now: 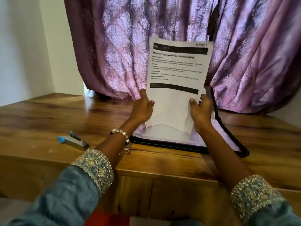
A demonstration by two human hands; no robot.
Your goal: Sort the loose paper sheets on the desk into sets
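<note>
**Thin printed sheets, held upright by both lower edges**

The printed paper sheets [177,74] stand upright over an open black folder [187,144] on the wooden surface [65,115]; the left hand [143,108] pinches the lower left edge and the right hand [200,110] pinches the lower right; likely light, limp and easily creased, so both side edges suit best; a stapler [73,141] lies well apart to the left.

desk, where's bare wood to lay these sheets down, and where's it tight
Bare desk runs from the stapler back to the curtain and left wall. A strip lies right of the folder. It is crowded at the folder, where both hands, left and right, hold the sheets.
</note>
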